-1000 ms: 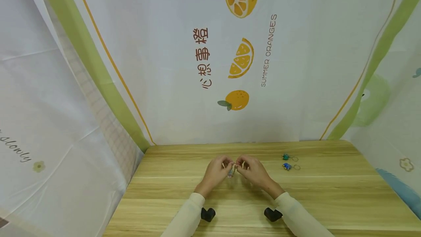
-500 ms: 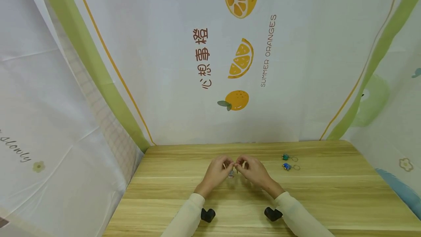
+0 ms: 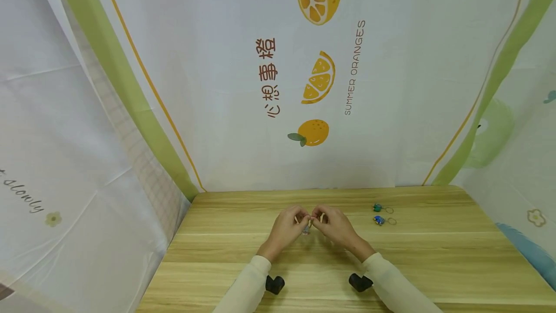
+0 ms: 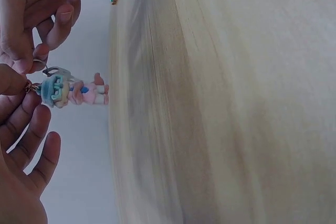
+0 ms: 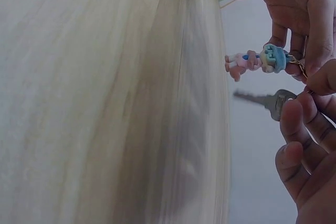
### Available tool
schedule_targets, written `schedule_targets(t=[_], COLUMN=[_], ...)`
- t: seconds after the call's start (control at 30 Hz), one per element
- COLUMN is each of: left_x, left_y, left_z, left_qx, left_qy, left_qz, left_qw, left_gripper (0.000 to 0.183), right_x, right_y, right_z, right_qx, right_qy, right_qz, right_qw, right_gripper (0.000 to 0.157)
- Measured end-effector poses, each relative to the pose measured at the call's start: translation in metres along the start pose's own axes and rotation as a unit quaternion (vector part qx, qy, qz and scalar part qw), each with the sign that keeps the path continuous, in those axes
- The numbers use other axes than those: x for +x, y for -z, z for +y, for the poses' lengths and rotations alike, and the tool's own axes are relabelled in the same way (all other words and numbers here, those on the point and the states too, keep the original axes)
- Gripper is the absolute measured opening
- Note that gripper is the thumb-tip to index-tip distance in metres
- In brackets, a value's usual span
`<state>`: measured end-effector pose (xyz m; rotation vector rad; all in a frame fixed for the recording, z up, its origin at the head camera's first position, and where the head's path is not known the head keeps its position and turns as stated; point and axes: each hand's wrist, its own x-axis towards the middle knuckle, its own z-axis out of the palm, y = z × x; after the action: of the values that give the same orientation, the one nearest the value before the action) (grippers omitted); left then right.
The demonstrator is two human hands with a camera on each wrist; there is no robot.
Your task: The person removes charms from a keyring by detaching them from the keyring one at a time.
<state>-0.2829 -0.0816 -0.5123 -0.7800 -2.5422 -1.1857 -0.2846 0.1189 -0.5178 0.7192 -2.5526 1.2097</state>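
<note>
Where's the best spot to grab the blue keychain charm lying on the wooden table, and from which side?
Probably pinch the small blue keychain charm by its chunky body, coming from above: it lies flat on the wooden table, and its thin ring points right, harder to pinch.

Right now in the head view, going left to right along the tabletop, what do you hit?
left hand → small figure keychain pinched between both hands → right hand → two small keychains, green and blue, lying level with each other on the wooden table.
</note>
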Motion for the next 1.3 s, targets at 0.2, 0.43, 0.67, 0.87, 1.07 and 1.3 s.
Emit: schedule_targets(t=[0.2, 0.43, 0.67, 0.87, 1.07, 1.3], left_x=[0.0, -0.001, 0.0, 0.001, 0.001, 0.002], left_y=[0.0, 0.003, 0.005, 0.005, 0.007, 0.009], left_z=[0.0, -0.001, -0.003, -0.002, -0.001, -0.001], left_qx=[0.005, 0.009, 0.011, 0.008, 0.002, -0.007], left_qy=[0.005, 0.027, 0.024, 0.025, 0.04, 0.058], left_qz=[0.003, 0.013, 0.021, 0.03, 0.03, 0.026], left_qw=[1.0, 0.9995, 0.9994, 0.9992, 0.9988, 0.9979], left_gripper=[0.013, 0.012, 0.014, 0.013, 0.012, 0.014], right_x=[0.0, -0.001, -0.002, 0.0, 0.001, 0.004], right_y=[-0.001, 0.0, 0.001, 0.004, 0.01, 0.017], right_z=[0.002, 0.004, 0.004, 0.004, 0.002, 0.006], right_qx=[0.004, 0.037, 0.033, 0.023, 0.019, -0.008], right_qy=[0.017, 0.038, 0.037, 0.026, 0.01, 0.002], right_qz=[0.008, 0.006, 0.015, 0.015, 0.006, 0.013], right_qw=[1.0, 0.999, 0.999, 0.999, 1.0, 1.0], right_gripper=[0.008, 0.011, 0.013, 0.008, 0.005, 0.008])
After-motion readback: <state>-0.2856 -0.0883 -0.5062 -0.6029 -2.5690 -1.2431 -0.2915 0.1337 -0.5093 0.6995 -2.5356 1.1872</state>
